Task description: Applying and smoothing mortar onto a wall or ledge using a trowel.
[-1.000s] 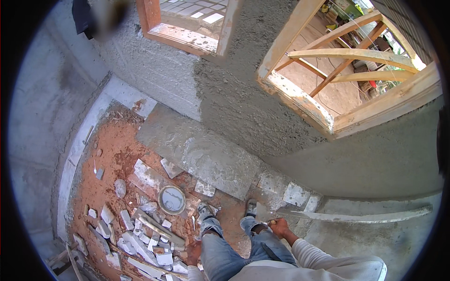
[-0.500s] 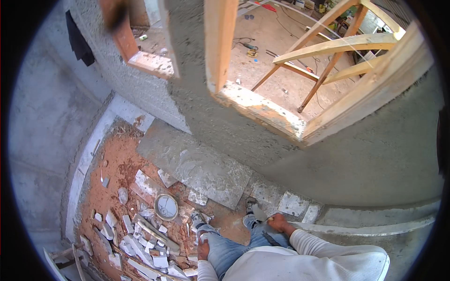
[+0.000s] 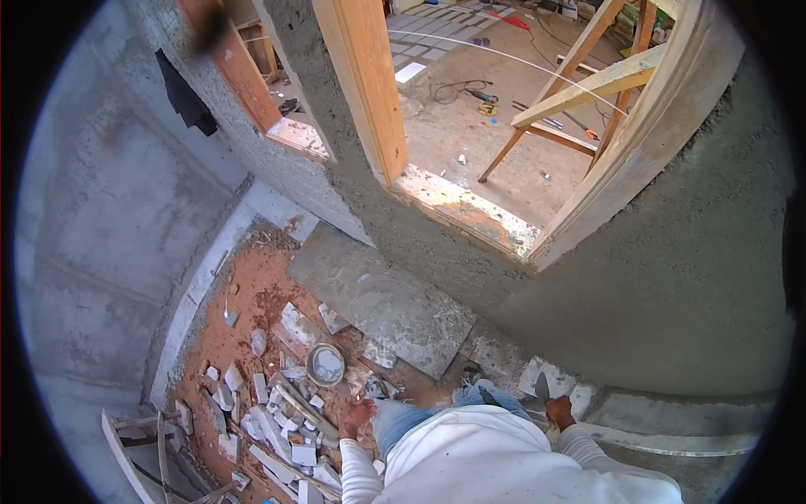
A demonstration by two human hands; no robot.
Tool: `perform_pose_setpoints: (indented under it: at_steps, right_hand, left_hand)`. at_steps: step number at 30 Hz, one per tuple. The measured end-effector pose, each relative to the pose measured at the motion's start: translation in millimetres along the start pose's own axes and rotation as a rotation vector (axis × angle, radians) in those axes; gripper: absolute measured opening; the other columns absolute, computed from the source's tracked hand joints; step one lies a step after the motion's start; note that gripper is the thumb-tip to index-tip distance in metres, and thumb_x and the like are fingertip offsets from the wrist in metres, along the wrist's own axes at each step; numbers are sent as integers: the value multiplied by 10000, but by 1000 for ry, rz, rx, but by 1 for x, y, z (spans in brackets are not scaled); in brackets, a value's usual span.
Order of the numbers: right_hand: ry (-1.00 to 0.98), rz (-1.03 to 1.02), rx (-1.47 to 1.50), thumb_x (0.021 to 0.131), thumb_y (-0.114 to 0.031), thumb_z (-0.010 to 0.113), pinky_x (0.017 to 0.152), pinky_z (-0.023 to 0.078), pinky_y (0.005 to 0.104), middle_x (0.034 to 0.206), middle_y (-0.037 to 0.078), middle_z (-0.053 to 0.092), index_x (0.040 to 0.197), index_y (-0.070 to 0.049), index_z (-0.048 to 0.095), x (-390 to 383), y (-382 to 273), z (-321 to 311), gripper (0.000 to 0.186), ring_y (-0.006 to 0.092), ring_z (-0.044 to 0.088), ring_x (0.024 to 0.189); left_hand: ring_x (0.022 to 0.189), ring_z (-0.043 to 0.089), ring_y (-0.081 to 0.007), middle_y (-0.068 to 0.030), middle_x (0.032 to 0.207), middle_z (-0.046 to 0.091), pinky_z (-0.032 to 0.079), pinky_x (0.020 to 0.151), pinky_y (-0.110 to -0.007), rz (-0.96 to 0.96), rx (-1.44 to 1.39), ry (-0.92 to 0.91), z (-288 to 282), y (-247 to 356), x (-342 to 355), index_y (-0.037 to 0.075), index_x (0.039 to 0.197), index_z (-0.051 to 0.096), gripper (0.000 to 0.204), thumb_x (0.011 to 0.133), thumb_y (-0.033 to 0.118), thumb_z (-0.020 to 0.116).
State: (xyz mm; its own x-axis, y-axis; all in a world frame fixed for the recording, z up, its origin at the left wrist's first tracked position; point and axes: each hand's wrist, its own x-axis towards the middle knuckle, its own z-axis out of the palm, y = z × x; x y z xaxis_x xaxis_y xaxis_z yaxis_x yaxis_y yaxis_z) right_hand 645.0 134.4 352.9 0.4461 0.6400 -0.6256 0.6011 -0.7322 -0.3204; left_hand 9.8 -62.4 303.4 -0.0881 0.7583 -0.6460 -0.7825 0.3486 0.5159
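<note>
My right hand (image 3: 560, 413) is closed round the handle of a trowel (image 3: 542, 386). Its grey pointed blade tilts up toward the foot of the plastered wall (image 3: 646, 311), apart from it. My left hand (image 3: 357, 417) hangs beside my left thigh, fingers loosely parted and holding nothing that I can see. Ahead of my feet a flat board (image 3: 386, 294), smeared with grey mortar, lies along the wall's base. A round bucket (image 3: 325, 365) with greyish contents stands on the ground left of my legs.
Broken blocks and rubble (image 3: 277, 424) cover the ground at lower left. A wooden window frame (image 3: 470, 210) is set in the wall ahead; beyond it stands a wooden trestle (image 3: 579, 92). A dark cloth (image 3: 183, 94) hangs at far left. A wooden stand (image 3: 138, 454) is at lower left.
My body and view have turned and shifted. My left hand has come away from my thigh. My right hand, with the trowel, has moved right, and the blade now points upward.
</note>
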Motion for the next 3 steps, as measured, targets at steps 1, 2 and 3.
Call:
perform_pose_setpoints:
  at_steps: [1, 2, 3]
  right_hand:
    - [-103, 43, -51, 877, -188, 709, 551, 582, 470, 696, 226, 717, 913, 133, 677, -4, 3, 3, 325, 329, 722, 561]
    - [-204, 85, -103, 885, -189, 702, 550, 581, 471, 708, 231, 719, 967, 146, 664, -7, 3, 9, 347, 335, 719, 557]
    - [-185, 13, -145, 891, -185, 696, 542, 583, 466, 730, 226, 730, 1076, 159, 617, -10, 9, 15, 399, 337, 720, 557]
  left_hand:
    - [1029, 753, -300, -161, 1133, 783, 589, 950, -422, 112, 332, 31, -2, 19, 9, 61, 1365, 674, 660, 917, 543, 725]
    - [1111, 737, -319, -143, 1210, 775, 574, 996, -436, 220, 665, 67, -2, 40, 22, 205, 1486, 625, 721, 922, 652, 672]
    - [1111, 737, -319, -143, 1210, 775, 574, 996, -436, 225, 678, 56, 2, 46, 27, 205, 1486, 625, 721, 922, 652, 672]
